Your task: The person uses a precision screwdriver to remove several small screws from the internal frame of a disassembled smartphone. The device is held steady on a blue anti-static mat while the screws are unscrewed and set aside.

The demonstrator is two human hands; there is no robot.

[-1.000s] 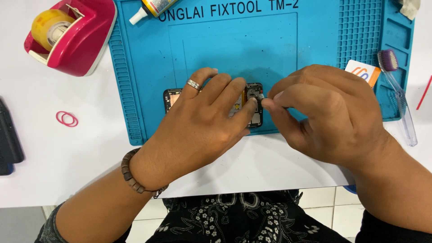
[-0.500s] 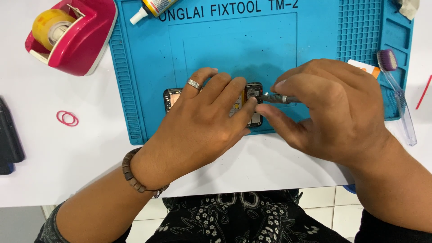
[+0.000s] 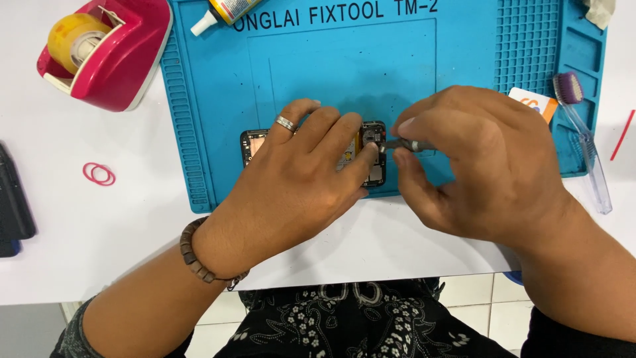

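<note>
An opened smartphone (image 3: 372, 154) lies on the blue silicone repair mat (image 3: 318, 73), its inner parts showing at both ends. My left hand (image 3: 301, 179) rests flat over it, pressing it down, a ring on one finger. My right hand (image 3: 483, 162) pinches a thin metal tool (image 3: 401, 144) whose tip touches the phone's right end. Most of the phone is hidden under my left hand.
A pink tape dispenser (image 3: 109, 56) with yellow tape sits at the far left. A glue tube (image 3: 222, 12) lies at the mat's top edge. A purple-headed brush (image 3: 583, 126) and a white-orange card (image 3: 533, 103) lie right. Red rubber bands (image 3: 99, 174) and a dark object (image 3: 13, 202) are left.
My right hand has shifted slightly up and right, and the thin tool now shows between its fingers at the phone's right end. My left hand stays put.
</note>
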